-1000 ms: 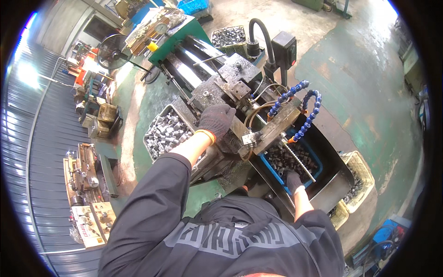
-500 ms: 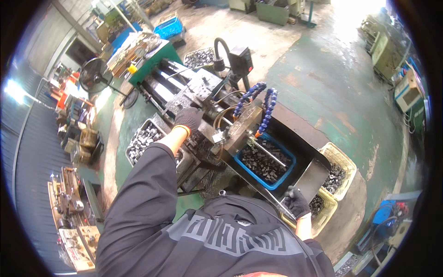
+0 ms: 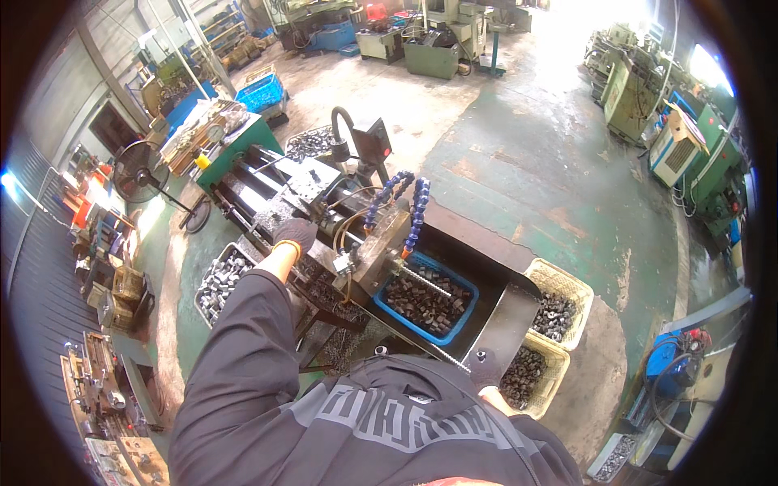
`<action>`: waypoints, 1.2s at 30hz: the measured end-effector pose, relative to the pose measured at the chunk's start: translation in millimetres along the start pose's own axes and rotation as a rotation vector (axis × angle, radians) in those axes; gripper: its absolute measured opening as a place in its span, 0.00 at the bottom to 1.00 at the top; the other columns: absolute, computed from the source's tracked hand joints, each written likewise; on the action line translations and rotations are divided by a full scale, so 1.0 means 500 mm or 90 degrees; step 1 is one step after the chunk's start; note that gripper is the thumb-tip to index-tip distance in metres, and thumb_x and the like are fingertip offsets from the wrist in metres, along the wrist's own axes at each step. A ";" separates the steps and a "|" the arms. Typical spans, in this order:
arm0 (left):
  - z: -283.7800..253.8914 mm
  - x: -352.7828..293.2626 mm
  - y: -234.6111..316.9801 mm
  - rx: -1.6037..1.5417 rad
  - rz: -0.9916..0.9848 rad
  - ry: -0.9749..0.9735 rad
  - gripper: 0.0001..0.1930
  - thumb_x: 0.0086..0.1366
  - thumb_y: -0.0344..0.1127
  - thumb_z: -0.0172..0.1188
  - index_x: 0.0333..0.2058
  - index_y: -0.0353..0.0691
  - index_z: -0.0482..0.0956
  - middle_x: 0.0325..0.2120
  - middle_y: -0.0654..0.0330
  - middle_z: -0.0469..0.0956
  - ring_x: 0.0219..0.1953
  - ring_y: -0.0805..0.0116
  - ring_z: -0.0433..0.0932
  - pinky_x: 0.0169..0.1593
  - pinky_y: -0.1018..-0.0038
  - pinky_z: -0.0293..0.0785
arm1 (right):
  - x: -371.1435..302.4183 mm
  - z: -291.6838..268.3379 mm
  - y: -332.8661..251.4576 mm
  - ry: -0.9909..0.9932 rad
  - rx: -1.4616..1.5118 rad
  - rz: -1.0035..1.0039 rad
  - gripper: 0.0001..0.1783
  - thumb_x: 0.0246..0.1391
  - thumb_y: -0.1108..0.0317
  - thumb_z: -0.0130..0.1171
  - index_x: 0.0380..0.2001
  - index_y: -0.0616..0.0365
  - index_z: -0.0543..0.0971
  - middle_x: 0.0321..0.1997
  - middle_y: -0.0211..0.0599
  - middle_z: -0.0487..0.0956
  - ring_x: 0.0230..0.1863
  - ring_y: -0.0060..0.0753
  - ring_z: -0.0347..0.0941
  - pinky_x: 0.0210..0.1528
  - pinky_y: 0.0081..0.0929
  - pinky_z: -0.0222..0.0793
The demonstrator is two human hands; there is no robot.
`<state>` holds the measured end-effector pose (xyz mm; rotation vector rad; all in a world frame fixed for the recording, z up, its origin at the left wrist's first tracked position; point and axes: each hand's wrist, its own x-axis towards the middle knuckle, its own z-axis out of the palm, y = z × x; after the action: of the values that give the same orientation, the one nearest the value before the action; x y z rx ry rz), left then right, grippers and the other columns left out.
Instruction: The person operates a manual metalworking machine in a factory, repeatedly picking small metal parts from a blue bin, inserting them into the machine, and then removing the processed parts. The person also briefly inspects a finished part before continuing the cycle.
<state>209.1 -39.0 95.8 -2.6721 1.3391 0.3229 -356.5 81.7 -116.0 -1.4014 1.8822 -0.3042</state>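
Observation:
My left hand [image 3: 297, 233], in a dark glove with an orange cuff, rests on the front of a metalworking machine [image 3: 312, 185]. Its fingers curl over a part that they hide. My right hand [image 3: 485, 370], also gloved, is low at the machine's near right end, closed around a small ring-shaped metal part [image 3: 481, 355]. Close to it ends a long spiral metal rod [image 3: 450, 357]. Another spiral rod [image 3: 428, 283] sticks out of the machine head over a blue basket [image 3: 464, 322] of dark metal pieces. Blue segmented coolant hoses [image 3: 417, 212] arch above the head.
Two cream baskets [image 3: 580, 321] with metal pieces stand right of the machine's tray [image 3: 506, 324]. A grey bin [image 3: 203, 301] of shiny pieces is below my left arm. A standing fan [image 3: 142, 172] is farther left; other machines [image 3: 624, 105] stand far right.
The whole view has shifted, so the machine appears farther left and more of the background shows. My right hand has moved closer to my body; the ring-shaped part now shows in it.

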 end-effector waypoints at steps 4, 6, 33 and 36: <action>0.023 0.019 -0.014 -0.006 0.000 0.015 0.31 0.73 0.57 0.51 0.53 0.35 0.89 0.56 0.38 0.85 0.60 0.38 0.84 0.66 0.49 0.77 | -0.021 -0.014 -0.018 0.024 0.005 0.012 0.27 0.64 0.41 0.66 0.57 0.46 0.84 0.48 0.49 0.90 0.51 0.56 0.87 0.57 0.51 0.80; 0.032 0.027 -0.030 -0.004 -0.007 0.038 0.32 0.72 0.59 0.52 0.50 0.34 0.90 0.53 0.37 0.86 0.57 0.36 0.85 0.65 0.50 0.78 | -0.025 -0.014 -0.031 0.019 0.010 0.022 0.27 0.65 0.41 0.65 0.58 0.46 0.84 0.48 0.49 0.90 0.52 0.56 0.87 0.57 0.51 0.80; 0.063 0.010 -0.008 0.172 0.062 0.137 0.16 0.69 0.36 0.58 0.41 0.38 0.95 0.33 0.46 0.91 0.37 0.44 0.92 0.35 0.45 0.85 | 0.083 0.091 0.128 -0.096 0.020 -0.027 0.29 0.64 0.43 0.68 0.53 0.59 0.85 0.43 0.49 0.89 0.45 0.47 0.87 0.52 0.45 0.80; 0.079 0.025 -0.019 0.195 0.061 0.153 0.16 0.70 0.37 0.58 0.41 0.40 0.95 0.33 0.48 0.91 0.36 0.45 0.92 0.31 0.45 0.84 | 0.083 0.096 0.112 -0.083 -0.003 -0.036 0.29 0.64 0.43 0.68 0.52 0.60 0.85 0.43 0.49 0.89 0.45 0.47 0.87 0.52 0.45 0.80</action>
<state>218.8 -34.4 54.9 -2.4524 1.4488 -0.1870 -368.4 76.6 -200.0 -1.4449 1.7411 -0.2311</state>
